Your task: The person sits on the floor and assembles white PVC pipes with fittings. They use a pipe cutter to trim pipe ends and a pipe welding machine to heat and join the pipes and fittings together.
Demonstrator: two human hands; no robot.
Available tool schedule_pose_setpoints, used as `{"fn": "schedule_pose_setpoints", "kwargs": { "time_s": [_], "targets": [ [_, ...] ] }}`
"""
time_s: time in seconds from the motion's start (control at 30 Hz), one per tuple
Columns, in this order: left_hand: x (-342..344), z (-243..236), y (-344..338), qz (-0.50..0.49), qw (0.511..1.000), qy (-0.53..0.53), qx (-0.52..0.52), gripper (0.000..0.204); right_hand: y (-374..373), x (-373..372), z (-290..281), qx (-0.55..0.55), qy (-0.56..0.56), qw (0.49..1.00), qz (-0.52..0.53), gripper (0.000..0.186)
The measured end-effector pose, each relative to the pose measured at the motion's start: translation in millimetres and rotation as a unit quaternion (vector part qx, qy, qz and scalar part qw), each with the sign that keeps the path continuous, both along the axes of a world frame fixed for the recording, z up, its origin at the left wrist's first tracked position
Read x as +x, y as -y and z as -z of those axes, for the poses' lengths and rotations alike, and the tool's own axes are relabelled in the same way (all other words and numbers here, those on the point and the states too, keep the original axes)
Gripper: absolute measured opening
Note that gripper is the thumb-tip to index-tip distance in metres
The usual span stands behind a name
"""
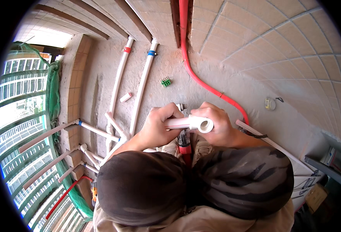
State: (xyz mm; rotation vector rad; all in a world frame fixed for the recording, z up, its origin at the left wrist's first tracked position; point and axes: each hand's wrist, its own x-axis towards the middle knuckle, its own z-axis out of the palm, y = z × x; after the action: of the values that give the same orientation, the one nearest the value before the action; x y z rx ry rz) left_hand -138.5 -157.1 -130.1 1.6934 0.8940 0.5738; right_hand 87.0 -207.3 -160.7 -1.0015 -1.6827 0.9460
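In front of my knees I hold a short white plastic pipe (176,123) with a thin red stripe. My left hand (157,125) is closed around it. On its right end sits a white elbow fitting (202,124), its round opening turned up toward me. The fingers of my right hand (221,124) are closed on this elbow. Below the pipe, a red and black tool (184,146) stands between my shoes, partly hidden by my knees. Just beyond my hands, a small fitting (180,106) is partly covered by my fingers.
Two long white pipes (142,83) run along the floor, joining more pipework at left. A pipe offcut (126,97), green pieces (165,81) and a tape measure (270,103) lie beyond my hands. A red conduit (201,83) curves at right, near a loose pipe (280,149). Green netting (53,85) hangs left.
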Motion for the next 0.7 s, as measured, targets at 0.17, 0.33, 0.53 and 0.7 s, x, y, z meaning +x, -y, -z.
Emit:
{"fn": "schedule_pose_setpoints", "kwargs": {
  "time_s": [0.17, 0.33, 0.53, 0.7],
  "targets": [
    [-14.5, -6.5, -17.9, -0.019, 0.975, 0.151, -0.163, 0.048, -1.7, 8.9, 6.6, -0.002, -0.015, 0.997, 0.069, 0.053],
    [-24.4, 2.1, -13.8, -0.072, 0.973, 0.141, -0.167, 0.044, 10.0, 7.0, 8.1, -0.202, -0.086, 0.975, -0.024, 0.057],
    [-13.3, 9.0, -15.2, -0.083, 0.953, 0.220, -0.192, 0.050, 20.2, -0.8, 24.7, -0.453, -0.480, 0.746, -0.086, 0.046],
    [7.7, 23.9, -1.9, -0.023, 0.991, 0.095, -0.087, 0.067, 19.7, -19.0, 21.9, -0.454, -0.487, 0.737, -0.116, 0.056]
  ]
}}
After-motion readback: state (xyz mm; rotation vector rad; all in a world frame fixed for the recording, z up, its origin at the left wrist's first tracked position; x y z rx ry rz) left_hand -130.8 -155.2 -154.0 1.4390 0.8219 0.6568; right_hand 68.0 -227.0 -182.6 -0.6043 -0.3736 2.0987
